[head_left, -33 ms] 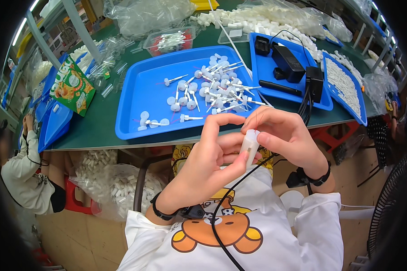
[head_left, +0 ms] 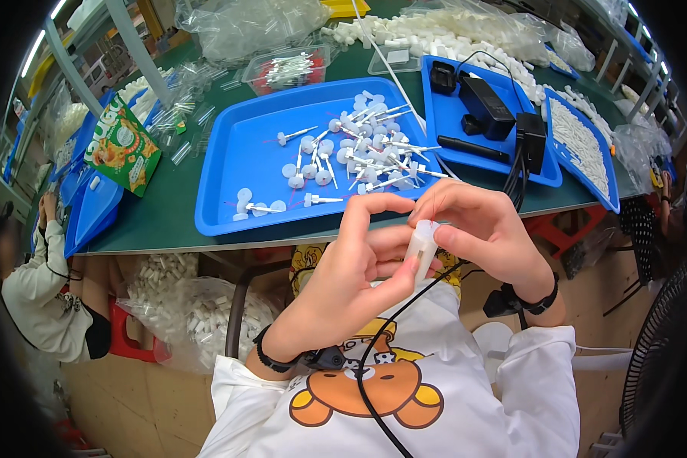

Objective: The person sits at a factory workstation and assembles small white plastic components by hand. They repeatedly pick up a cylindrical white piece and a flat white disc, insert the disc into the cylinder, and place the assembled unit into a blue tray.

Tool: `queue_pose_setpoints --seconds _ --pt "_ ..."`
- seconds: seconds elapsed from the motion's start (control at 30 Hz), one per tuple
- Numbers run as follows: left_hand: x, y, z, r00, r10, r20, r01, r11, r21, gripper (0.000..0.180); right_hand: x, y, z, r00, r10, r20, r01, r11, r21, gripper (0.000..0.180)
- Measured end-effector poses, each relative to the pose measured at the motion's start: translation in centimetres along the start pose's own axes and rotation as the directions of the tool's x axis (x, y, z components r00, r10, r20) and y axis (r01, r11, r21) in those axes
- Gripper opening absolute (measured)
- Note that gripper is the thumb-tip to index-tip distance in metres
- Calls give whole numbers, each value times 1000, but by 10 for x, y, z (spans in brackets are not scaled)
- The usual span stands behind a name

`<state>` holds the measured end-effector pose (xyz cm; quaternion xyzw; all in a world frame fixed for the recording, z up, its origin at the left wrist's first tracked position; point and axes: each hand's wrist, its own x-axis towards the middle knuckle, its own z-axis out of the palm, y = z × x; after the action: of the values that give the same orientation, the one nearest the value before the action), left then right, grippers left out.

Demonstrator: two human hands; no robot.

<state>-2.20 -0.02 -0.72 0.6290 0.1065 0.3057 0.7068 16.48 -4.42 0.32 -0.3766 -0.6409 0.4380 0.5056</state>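
Note:
A short white plastic tube (head_left: pixel 422 250) stands nearly upright between my hands, in front of my chest. My left hand (head_left: pixel 366 267) grips it from the left, the thumb lying along its side and the other fingers curled behind. At its top end, my right hand (head_left: pixel 477 229) presses with thumb and index finger. A thin reddish thread shows by those fingertips; where it ends is hard to make out. Beyond my hands lies a blue tray (head_left: pixel 237 145) holding many white stick-like parts with round translucent caps (head_left: pixel 322 175).
To the right, another blue tray (head_left: pixel 546 174) holds black adapters and cables (head_left: pixel 486 107). A blue tray of small white pieces (head_left: pixel 576 145) is beside it. At left are a green snack bag (head_left: pixel 126 145) and a seated person (head_left: pixel 49 305). A black cable (head_left: pixel 362 366) crosses my shirt.

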Motion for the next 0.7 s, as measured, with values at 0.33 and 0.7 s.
queue_pose_setpoints --seconds 0.33,0.7 --pt "1 -5 4 992 98 -77 -84 982 167 40 0 4 -5 982 -189 14 187 953 -238 21" --pt "3 -7 0 924 329 -195 -212 865 454 24 -2 -8 -4 970 -239 39 239 916 -322 33"
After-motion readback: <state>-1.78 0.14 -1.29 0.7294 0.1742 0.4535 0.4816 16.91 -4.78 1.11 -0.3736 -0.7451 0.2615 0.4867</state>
